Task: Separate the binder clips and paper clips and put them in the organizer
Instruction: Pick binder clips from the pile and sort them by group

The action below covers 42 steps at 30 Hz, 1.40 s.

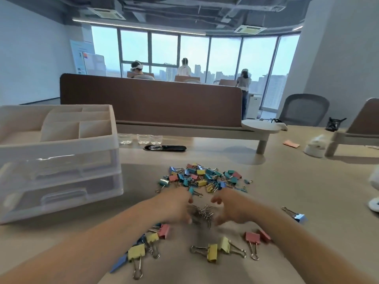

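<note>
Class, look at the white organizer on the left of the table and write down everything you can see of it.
The organizer is a boxy unit, apparently white plastic, standing upright on the beige table, left of the clip pile and apart from it. Thin walls split its open top into several compartments, stepped higher toward the back; no contents show. Below sit two closed translucent drawers: the upper drawer and the lower drawer, which has a moulded handle. Only the table visibly touches it.

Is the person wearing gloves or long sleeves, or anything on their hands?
No gloves, no sleeves in view: the left hand and right hand are bare, and both forearms are bare to the picture's edge. No watch or bracelet shows. The hands are blurred, so a thin ring could be missed.
</note>
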{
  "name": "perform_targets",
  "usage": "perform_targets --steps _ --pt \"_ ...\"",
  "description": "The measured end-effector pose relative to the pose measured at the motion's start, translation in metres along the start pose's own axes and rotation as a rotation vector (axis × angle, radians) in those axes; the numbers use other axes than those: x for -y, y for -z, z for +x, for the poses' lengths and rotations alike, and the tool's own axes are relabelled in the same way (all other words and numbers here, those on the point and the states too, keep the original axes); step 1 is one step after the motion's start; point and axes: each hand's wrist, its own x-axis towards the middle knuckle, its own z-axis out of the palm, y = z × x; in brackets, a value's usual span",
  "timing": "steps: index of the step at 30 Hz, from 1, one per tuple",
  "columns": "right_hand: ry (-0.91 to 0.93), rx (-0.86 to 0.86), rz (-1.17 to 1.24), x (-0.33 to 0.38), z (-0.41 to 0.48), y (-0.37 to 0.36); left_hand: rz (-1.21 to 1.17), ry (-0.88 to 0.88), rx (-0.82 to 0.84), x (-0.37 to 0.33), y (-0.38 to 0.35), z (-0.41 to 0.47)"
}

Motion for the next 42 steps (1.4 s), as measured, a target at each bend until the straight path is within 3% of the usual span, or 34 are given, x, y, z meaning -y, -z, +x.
perform_targets --steps 5,16,26,34,42 --pt "0.022 0.002 -0.073 -0.008 0.0 -0.014 0.119 -0.01 0.029 -0.003 -0.012 0.017" --pt "0.065 -0.111 0.13 -0.007 0.016 -0.022 -0.038 -0.048 -0.083 -0.003 -0.019 0.041" --pt "0.086 -0.156 0.069 -0.006 0.02 -0.024 -0.078 -0.047 -0.127 -0.007 -0.024 0.043" --pt "0.09 -0.165 -0.064 -0.001 0.027 -0.026 0.023 -0.077 -0.171 -0.016 -0.028 0.037" --pt "0.107 -0.214 -0.018 -0.002 0.027 -0.028 -0.107 -0.082 -0.225 -0.008 -0.029 0.031"
